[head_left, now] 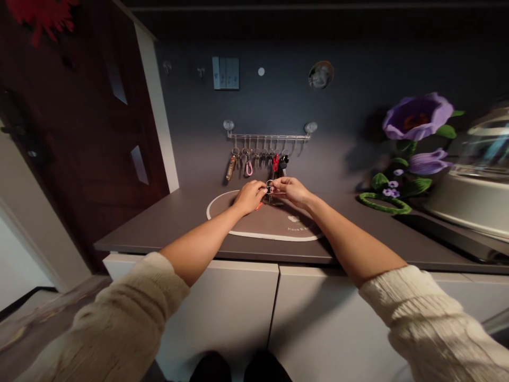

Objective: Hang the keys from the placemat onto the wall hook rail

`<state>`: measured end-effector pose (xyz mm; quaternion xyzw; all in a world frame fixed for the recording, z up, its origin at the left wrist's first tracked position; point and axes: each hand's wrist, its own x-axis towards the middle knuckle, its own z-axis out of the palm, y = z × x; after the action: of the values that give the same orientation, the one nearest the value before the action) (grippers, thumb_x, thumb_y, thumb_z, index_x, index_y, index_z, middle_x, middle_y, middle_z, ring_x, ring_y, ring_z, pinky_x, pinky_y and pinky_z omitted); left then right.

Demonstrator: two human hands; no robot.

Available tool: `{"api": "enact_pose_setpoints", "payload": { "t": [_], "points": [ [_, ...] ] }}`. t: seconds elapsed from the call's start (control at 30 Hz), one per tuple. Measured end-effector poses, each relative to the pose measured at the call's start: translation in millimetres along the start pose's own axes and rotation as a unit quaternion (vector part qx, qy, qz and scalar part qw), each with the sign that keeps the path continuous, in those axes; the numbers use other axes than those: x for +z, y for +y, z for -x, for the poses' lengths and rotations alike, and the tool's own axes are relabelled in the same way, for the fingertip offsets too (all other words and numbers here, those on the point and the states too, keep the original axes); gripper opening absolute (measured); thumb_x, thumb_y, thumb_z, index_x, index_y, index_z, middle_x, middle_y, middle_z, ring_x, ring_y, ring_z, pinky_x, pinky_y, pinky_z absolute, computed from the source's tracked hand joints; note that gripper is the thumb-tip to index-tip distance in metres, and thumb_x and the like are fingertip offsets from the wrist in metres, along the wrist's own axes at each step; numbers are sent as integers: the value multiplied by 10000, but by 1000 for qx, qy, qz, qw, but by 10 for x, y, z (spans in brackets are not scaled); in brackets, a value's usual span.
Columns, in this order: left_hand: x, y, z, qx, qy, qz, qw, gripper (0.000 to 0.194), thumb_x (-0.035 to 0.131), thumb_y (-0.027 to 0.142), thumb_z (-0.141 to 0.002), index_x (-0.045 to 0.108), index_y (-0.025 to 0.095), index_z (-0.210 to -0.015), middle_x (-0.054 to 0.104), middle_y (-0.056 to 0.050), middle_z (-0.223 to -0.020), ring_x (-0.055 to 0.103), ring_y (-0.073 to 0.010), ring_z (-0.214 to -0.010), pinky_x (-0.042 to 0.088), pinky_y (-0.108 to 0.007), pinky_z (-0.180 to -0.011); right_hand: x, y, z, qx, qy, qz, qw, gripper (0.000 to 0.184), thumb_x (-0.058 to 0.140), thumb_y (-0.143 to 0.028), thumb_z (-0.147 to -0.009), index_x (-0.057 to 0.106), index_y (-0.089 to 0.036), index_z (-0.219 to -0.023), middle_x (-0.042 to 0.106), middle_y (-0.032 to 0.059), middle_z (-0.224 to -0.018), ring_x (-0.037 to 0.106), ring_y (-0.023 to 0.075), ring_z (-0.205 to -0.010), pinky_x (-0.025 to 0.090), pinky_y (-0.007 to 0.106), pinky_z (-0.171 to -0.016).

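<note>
My left hand (pixel 250 196) and my right hand (pixel 291 190) meet over a brown mat (pixel 262 225) with a pale rim. Between their fingertips is a key ring (pixel 269 183), pinched from both sides, with small dark metal pieces, likely keys, hanging below it. A bit of orange (pixel 259 206) shows under my left fingers; what it belongs to is hidden. Just behind my hands, a clear rail (pixel 270 137) on the wall carries several hanging keys, among them a pink loop (pixel 248 167), a red piece (pixel 275 162) and a brown tag (pixel 230 168).
The mat lies on a dark countertop (pixel 159 223) above white cabinet doors (pixel 222 307). To the right stand purple knitted flowers (pixel 417 119) with a green ring base, beside a white appliance (pixel 473 196) with a clear top. At left is a dark door (pixel 91 116).
</note>
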<state>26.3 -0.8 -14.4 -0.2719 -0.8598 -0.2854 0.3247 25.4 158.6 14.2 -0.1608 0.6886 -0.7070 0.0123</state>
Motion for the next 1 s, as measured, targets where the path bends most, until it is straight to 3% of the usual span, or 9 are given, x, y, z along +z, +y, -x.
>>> {"api": "enact_pose_setpoints", "payload": {
  "t": [0.37,0.57,0.77,1.0],
  "points": [
    [6,7,-2,2,23,9,1000,190,432,197,-812,608,178,-880,608,-51,-881,534,-154,-837,398,-262,-766,-49,37,-31,-41,-19,-7,999,49,583,-176,-752,603,-132,-747,602,1,-658,555,77,-594,463,228,-649],
    [46,-27,23,14,32,15,999,196,419,203,-820,610,179,-858,611,-50,-857,537,-154,-816,401,-266,-752,-147,38,-81,-111,14,-17,994,251,686,-339,-627,590,-145,-755,587,-22,-683,512,61,-613,431,210,-646],
    [87,-68,43,15,21,13,1000,185,431,208,-813,613,175,-801,605,-40,-803,531,-147,-771,397,-262,-722,-297,10,-142,-143,103,-33,984,366,704,-439,-541,587,-160,-748,568,-24,-685,483,70,-619,412,231,-636],
    [100,-92,46,4,18,1,1000,195,426,216,-815,610,173,-769,600,-42,-779,525,-152,-758,385,-269,-709,-507,-204,-399,-191,208,-24,959,334,664,-430,-565,585,-151,-731,534,-32,-640,445,57,-568,389,206,-575]
  ]
}}
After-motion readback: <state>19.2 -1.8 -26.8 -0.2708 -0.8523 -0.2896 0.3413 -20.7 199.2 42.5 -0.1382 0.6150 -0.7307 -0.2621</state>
